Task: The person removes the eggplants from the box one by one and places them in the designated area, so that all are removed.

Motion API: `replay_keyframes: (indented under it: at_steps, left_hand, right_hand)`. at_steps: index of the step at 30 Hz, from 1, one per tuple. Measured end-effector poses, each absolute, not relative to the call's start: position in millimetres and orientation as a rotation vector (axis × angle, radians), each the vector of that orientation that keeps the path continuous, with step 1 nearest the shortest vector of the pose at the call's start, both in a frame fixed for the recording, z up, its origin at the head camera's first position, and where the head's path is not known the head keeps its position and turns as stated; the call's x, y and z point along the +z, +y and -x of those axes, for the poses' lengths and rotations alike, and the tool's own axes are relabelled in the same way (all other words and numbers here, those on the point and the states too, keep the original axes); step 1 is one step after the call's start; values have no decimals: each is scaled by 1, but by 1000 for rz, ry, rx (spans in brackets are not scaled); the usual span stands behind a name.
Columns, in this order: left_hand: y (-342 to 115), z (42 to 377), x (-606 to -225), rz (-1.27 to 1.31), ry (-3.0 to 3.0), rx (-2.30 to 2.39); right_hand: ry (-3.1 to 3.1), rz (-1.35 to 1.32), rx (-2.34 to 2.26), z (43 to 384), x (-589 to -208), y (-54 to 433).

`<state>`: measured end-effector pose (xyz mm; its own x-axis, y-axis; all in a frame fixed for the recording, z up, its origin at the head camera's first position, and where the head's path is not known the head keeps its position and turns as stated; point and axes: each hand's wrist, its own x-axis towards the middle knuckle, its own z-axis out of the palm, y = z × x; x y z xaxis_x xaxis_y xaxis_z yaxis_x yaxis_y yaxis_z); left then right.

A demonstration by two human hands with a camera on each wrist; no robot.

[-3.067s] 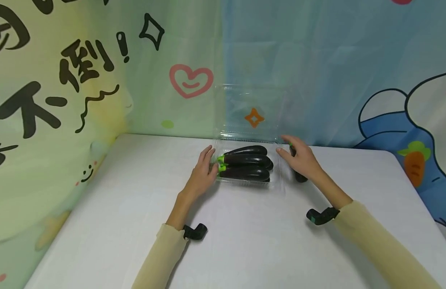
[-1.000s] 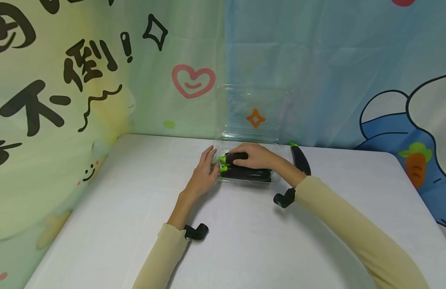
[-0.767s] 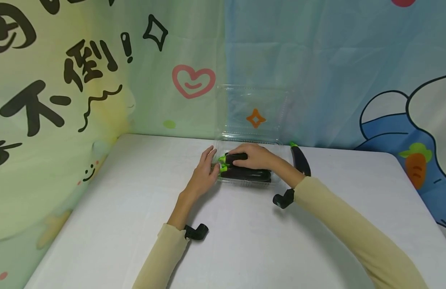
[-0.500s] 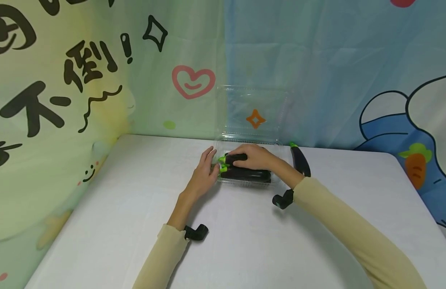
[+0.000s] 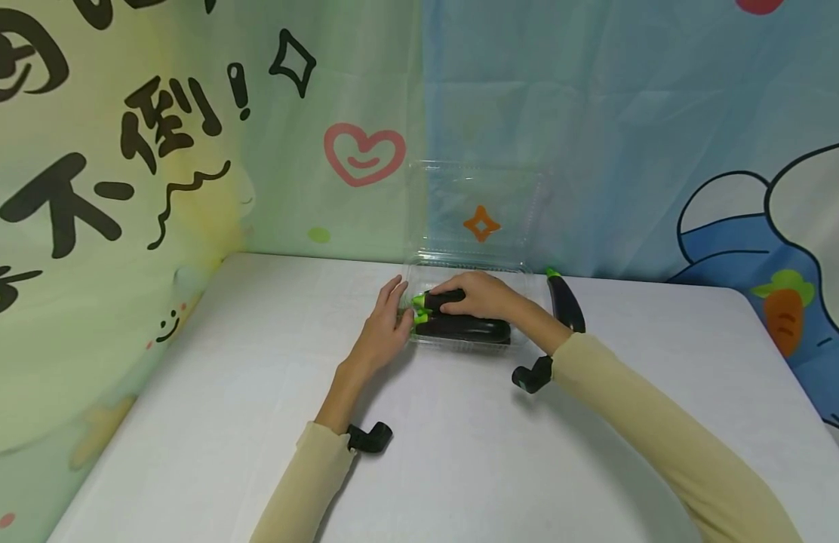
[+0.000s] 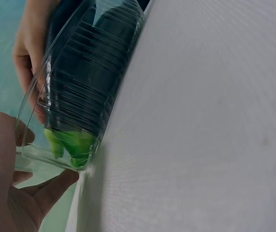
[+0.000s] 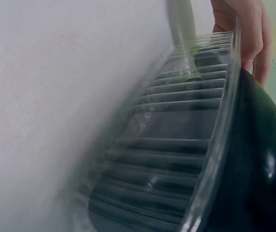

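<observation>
A clear plastic container (image 5: 460, 345) with its lid raised holds several dark eggplants. My right hand (image 5: 484, 294) reaches into it and grips an eggplant (image 5: 443, 301) from above, covering most of it. In front of that lies another eggplant (image 5: 463, 329), its green stem end to the left. At the container's left end, my left hand (image 5: 382, 332) holds the rim; the left wrist view shows the thumb at the lower corner and fingers (image 6: 24, 135) at the rim. One more eggplant (image 5: 565, 303) lies outside, to the right, partly behind the right forearm.
The raised clear lid (image 5: 477, 185) stands against the printed backdrop (image 5: 637, 98). Everything rests on a white-covered table (image 5: 460, 452) whose back edge lies just behind the container. A black wrist camera (image 5: 370, 437) sits at the left cuff.
From beside the eggplant on the right, my right hand has moved left into the container and taken hold of an eggplant there. Over the last second both hands stay nearly still.
</observation>
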<state>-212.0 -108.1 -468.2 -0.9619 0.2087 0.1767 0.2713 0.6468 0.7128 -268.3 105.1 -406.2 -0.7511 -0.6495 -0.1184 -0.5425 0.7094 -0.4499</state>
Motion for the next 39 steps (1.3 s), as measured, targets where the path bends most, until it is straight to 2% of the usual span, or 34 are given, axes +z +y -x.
replay_keyframes:
  at_steps: [20,39]
  left_hand:
    - [-108,211,-469,428,-2762,-1223]
    - [-109,211,-468,410,-2768,-1214]
  right_hand:
    - [2668,928,-712,263,-375,138]
    - [2805,857,-636,248,-369,190]
